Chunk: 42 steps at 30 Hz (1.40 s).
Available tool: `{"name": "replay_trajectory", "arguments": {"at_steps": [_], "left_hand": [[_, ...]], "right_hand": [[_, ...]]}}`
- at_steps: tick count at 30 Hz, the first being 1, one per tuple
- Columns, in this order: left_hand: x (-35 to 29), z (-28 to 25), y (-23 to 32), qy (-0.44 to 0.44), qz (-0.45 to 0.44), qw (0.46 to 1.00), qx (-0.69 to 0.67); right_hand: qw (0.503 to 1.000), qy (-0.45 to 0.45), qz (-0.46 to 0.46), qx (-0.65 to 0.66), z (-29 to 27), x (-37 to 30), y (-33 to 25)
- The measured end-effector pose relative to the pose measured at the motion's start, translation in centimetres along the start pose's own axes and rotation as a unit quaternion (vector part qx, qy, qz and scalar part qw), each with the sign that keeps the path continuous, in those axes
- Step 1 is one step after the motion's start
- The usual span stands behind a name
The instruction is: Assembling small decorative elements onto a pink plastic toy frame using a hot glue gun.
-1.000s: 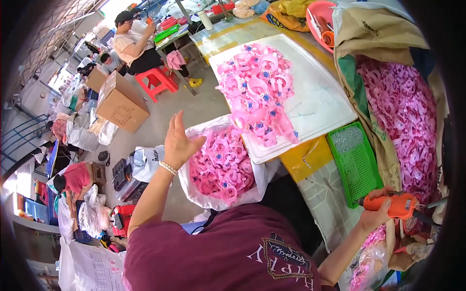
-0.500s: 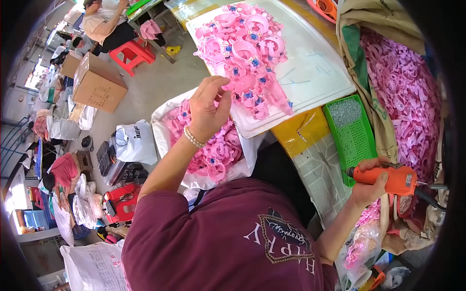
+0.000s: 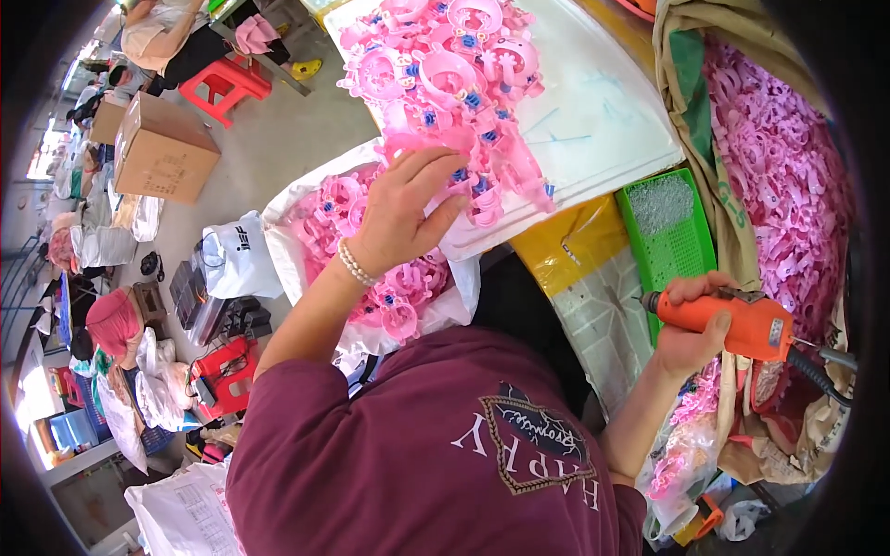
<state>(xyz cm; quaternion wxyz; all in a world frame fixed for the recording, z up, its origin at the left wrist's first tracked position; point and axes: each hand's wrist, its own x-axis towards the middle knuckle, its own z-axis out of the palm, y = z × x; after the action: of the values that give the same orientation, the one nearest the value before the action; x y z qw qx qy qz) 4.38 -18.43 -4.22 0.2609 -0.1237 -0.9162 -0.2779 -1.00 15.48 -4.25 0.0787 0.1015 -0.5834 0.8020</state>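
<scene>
One driver (image 3: 756,326) is clasped by the right hand (image 3: 691,338), right of the board (image 3: 603,111), whose pieces (image 3: 454,93) are seemingly being picked, a pinch apparently needed from the loosely spread left hand (image 3: 400,211).

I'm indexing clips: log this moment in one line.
left hand: at pink plastic pieces with blue accents, contact unclear | right hand: gripping orange corded power tool | beside right hand: green perforated plastic tray
</scene>
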Motion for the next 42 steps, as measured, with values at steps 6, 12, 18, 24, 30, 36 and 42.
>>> {"name": "replay_trajectory", "arguments": {"at_steps": [6,12,18,24,30,36,42], "left_hand": [[0.2,-0.4,0.0,-0.049,-0.04,0.997,-0.048],[1.3,-0.8,-0.2,-0.04,-0.135,0.975,-0.172],[1.7,-1.8,0.4,-0.077,-0.284,0.89,-0.347],[2.0,-2.6,1.8,-0.08,-0.289,0.887,-0.351],[2.1,-2.6,3.0,-0.043,-0.234,0.938,-0.252],[2.4,-1.6,3.5,-0.027,-0.146,0.968,-0.203],[2.8,-1.1,5.5,0.013,-0.107,0.969,-0.221]], "right_hand": [[1.0,0.025,-0.008,0.004,0.1,0.0,0.5],[1.0,0.026,-0.013,-0.001,-0.4,-0.3,0.3],[0.999,0.033,-0.02,-0.004,-0.8,-0.6,0.2],[0.999,0.038,-0.029,-0.012,-1.2,-0.6,0.2],[0.999,0.037,-0.026,-0.008,-1.3,-0.6,0.5],[0.998,0.035,-0.045,-0.026,-1.5,-0.5,0.5],[0.998,0.044,-0.045,-0.031,-2.2,-0.7,0.2]]}}
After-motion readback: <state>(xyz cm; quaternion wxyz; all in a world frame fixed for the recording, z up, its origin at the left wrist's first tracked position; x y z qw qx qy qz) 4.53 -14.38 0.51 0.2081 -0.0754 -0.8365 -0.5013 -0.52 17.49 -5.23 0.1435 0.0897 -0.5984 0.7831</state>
